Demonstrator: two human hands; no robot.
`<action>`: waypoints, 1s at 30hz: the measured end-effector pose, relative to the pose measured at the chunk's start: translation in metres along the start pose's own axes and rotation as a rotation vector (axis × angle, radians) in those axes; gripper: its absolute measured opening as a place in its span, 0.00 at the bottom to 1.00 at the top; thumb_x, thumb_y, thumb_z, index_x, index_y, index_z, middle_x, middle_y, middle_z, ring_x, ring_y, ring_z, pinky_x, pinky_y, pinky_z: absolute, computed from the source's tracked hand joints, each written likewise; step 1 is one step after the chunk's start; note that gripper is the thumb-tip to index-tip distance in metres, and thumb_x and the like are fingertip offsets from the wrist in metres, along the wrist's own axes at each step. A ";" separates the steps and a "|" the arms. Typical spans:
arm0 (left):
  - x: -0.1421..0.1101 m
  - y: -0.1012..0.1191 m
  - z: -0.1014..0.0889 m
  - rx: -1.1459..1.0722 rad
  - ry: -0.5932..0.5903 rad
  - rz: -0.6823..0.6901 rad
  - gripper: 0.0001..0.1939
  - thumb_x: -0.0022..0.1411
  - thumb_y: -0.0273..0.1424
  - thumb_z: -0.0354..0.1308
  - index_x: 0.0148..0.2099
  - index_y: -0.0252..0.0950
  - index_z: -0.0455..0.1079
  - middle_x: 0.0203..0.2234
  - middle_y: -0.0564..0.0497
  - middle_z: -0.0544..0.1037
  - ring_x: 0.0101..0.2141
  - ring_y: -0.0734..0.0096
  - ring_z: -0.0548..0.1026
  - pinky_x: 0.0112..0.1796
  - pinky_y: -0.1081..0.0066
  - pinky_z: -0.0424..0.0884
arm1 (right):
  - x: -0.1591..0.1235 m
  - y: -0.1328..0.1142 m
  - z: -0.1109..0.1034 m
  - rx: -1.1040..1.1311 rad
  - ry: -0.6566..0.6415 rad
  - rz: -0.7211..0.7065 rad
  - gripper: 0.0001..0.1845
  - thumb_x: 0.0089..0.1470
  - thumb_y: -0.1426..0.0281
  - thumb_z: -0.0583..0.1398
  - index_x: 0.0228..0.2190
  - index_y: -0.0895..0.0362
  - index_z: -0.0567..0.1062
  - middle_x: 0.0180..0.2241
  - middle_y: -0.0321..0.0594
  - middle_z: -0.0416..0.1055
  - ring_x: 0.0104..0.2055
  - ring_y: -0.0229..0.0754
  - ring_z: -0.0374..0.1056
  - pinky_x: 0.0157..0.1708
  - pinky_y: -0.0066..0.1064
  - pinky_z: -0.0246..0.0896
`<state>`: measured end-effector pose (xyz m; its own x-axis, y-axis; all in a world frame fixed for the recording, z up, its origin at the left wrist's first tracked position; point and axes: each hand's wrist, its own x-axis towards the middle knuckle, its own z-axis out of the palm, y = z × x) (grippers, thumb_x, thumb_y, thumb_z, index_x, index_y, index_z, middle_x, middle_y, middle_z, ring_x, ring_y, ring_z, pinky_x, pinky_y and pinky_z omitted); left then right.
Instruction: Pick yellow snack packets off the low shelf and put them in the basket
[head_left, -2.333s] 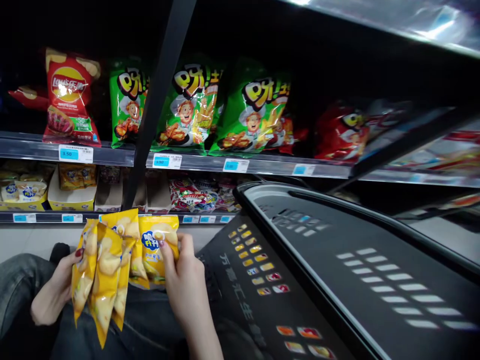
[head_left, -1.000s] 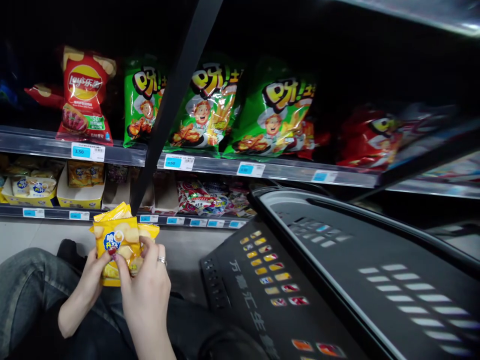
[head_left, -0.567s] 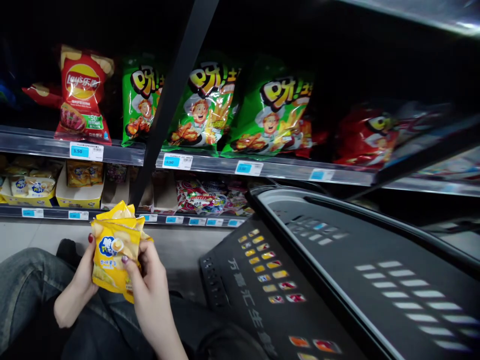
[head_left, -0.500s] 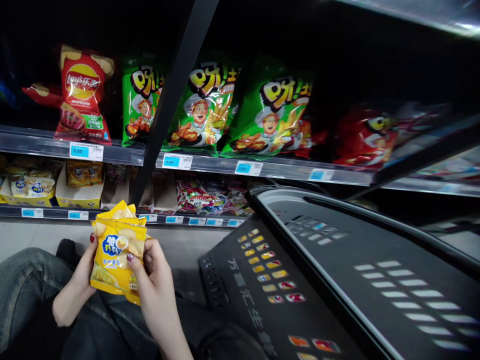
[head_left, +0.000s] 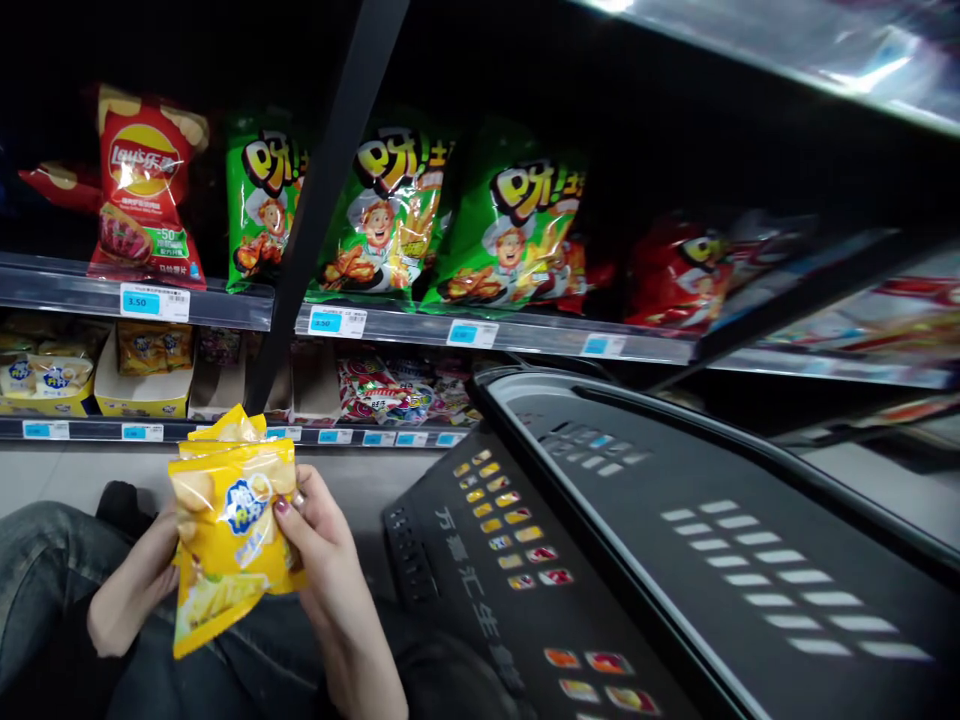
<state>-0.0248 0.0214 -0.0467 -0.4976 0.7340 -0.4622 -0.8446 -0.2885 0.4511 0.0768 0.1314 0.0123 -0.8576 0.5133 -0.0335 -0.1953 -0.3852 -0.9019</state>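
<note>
Several small yellow snack packets (head_left: 232,530) are held in a loose stack above my lap. The front packet has a blue logo and pictures of food, and it leans to one side over the others. My right hand (head_left: 334,560) grips the stack at its right edge, with the thumb pressed on the front packet. At the left edge my left hand (head_left: 139,580) holds the packets from behind; its fingers are mostly hidden by the front one.
A large dark shopping basket (head_left: 615,520) stands close on my right, with colourful packs showing through its slots. Ahead, a shelf (head_left: 420,330) carries a red Lay's bag (head_left: 146,190) and green snack bags (head_left: 510,230). Cardboard boxes (head_left: 146,385) of small packs line the lower shelf.
The front packet has shifted towards me and tilted over the others. My left thumb has gone out of sight behind it. The view has swung slightly right.
</note>
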 end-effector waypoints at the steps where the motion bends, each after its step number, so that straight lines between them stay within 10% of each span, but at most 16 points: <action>1: -0.001 0.002 0.001 0.048 0.022 0.031 0.29 0.53 0.18 0.55 0.57 0.39 0.62 0.33 0.48 0.81 0.35 0.60 0.78 0.37 0.68 0.74 | -0.001 -0.004 -0.003 0.048 -0.011 0.019 0.12 0.46 0.64 0.59 0.33 0.53 0.62 0.27 0.34 0.66 0.26 0.37 0.65 0.26 0.28 0.61; 10: 0.004 0.019 0.003 0.137 0.122 0.160 0.30 0.52 0.16 0.56 0.57 0.35 0.60 0.29 0.46 0.81 0.29 0.59 0.79 0.32 0.66 0.77 | -0.005 -0.018 -0.026 0.626 0.079 0.002 0.06 0.50 0.66 0.56 0.30 0.56 0.68 0.20 0.26 0.50 0.13 0.26 0.34 0.12 0.19 0.41; 30: 0.001 0.020 0.012 0.198 0.236 0.156 0.26 0.54 0.13 0.49 0.55 0.30 0.61 0.25 0.48 0.80 0.28 0.60 0.79 0.31 0.67 0.77 | 0.001 -0.012 -0.025 0.812 -0.007 -0.024 0.05 0.55 0.71 0.53 0.27 0.57 0.64 0.16 0.23 0.44 0.13 0.27 0.34 0.14 0.17 0.41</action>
<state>-0.0397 0.0236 -0.0288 -0.6692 0.5215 -0.5293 -0.7115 -0.2445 0.6587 0.0900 0.1559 0.0119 -0.8512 0.5247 -0.0136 -0.4956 -0.8119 -0.3086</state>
